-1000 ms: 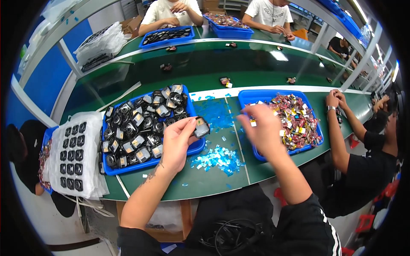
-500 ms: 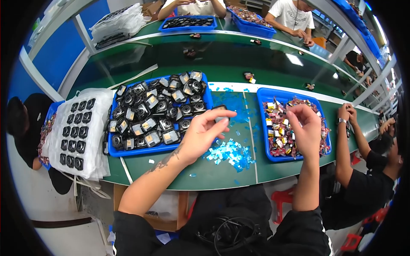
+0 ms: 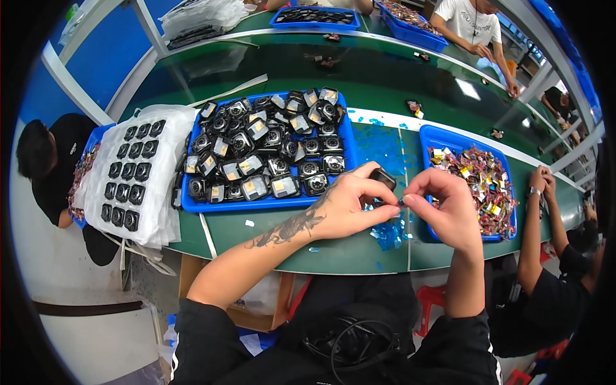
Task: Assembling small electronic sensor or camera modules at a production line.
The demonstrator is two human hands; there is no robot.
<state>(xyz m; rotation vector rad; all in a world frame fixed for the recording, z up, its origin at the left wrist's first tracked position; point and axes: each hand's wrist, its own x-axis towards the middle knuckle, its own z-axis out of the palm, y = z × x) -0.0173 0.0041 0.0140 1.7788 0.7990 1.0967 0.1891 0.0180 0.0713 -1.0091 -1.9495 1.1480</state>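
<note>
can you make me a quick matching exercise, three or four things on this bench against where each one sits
Things:
1. tray of black square parts
2. tray of small mixed-colour parts
3. white bags of black parts
4. blue film scraps

Places:
A. on the green table below the hands
B. far left of the table
C. right of the hands
D. middle, behind the left hand

Pairs: 1-D, 2-C, 3-B, 4-A

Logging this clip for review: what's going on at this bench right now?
A person at a green workbench holds a small black part in the left hand, while the right hand pinches at its edge. Scraps of blue film lie just under the hands. A blue tray of black parts sits to the left, and a blue tray of mixed coloured pieces to the right. Other people work nearby.
</note>
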